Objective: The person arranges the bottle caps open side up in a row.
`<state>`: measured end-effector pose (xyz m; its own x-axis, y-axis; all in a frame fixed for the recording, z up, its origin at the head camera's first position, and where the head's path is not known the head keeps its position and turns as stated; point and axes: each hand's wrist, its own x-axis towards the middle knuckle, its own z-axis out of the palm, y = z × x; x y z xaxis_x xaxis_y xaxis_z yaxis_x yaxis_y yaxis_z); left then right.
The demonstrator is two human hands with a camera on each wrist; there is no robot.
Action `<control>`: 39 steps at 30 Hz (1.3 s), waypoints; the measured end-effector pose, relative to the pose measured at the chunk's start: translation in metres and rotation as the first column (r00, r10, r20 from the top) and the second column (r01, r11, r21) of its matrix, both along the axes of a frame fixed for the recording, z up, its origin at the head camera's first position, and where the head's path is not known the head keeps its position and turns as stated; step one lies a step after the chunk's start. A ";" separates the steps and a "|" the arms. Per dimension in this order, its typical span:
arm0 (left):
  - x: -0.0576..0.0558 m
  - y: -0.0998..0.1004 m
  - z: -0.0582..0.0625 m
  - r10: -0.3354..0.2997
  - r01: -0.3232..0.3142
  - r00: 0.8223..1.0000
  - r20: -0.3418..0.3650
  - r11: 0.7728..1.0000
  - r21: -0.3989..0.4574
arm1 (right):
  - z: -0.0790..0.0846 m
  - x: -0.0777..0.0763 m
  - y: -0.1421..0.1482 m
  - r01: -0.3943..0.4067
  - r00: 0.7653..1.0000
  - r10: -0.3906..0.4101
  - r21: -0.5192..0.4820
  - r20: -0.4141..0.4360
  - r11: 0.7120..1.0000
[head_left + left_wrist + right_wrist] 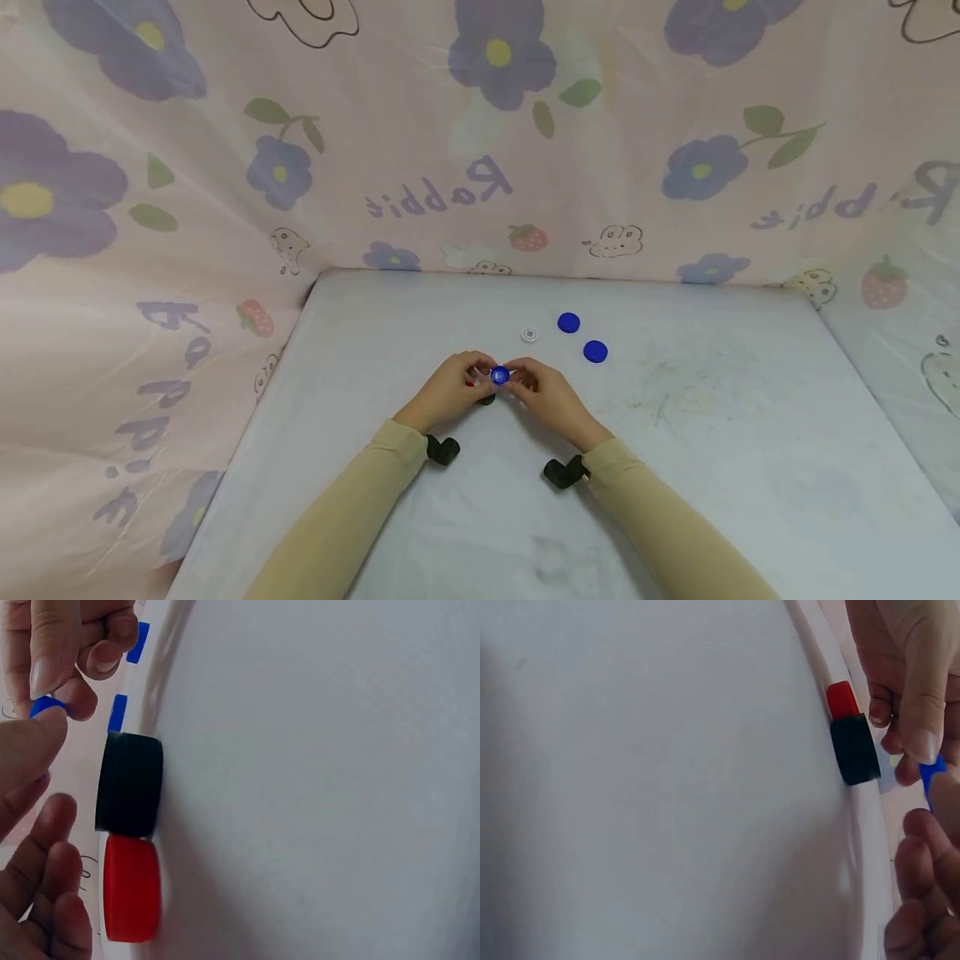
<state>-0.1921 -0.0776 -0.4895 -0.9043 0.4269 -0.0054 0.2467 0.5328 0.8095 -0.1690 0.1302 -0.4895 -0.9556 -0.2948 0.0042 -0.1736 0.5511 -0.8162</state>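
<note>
Both hands meet over the table around a small blue cap (500, 376), its hollow side facing up toward the head camera. My left hand (452, 387) pinches it from the left between thumb and fingertips. From the other side, the thumb and index finger of my right hand (553, 402) pinch the same cap. Below the hands, a thick dark cap (129, 784) sits on the table with a red cap (133, 889) directly beside it. In the head view the left hand hides most of these two.
Beyond the hands lie a small white cap (529, 334) and two flat blue caps, one farther back (568, 322) and one nearer (596, 352). A patterned curtain (562, 183) rises behind the white table (720, 475). Black mounts sit at both wrists.
</note>
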 end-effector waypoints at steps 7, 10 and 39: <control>0.000 0.002 -0.001 -0.047 0.035 0.995 -0.084 0.990 -0.135 | -0.003 0.001 0.004 -0.025 1.000 0.025 0.026 0.016 0.999; 0.001 0.004 0.001 -0.058 0.044 0.995 -0.077 0.984 -0.175 | -0.005 0.002 0.005 -0.016 0.999 0.015 0.050 0.031 0.999; 0.002 0.005 -0.002 -0.142 0.124 0.989 -0.033 0.942 -0.312 | -0.008 0.005 0.008 -0.038 0.999 0.039 0.179 -0.001 0.983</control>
<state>-0.1900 -0.0729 -0.4911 -0.8419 0.5286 -0.1082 0.3716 0.7134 0.5941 -0.1644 0.1378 -0.4979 -0.9434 -0.3281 -0.0478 -0.2012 0.6812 -0.7039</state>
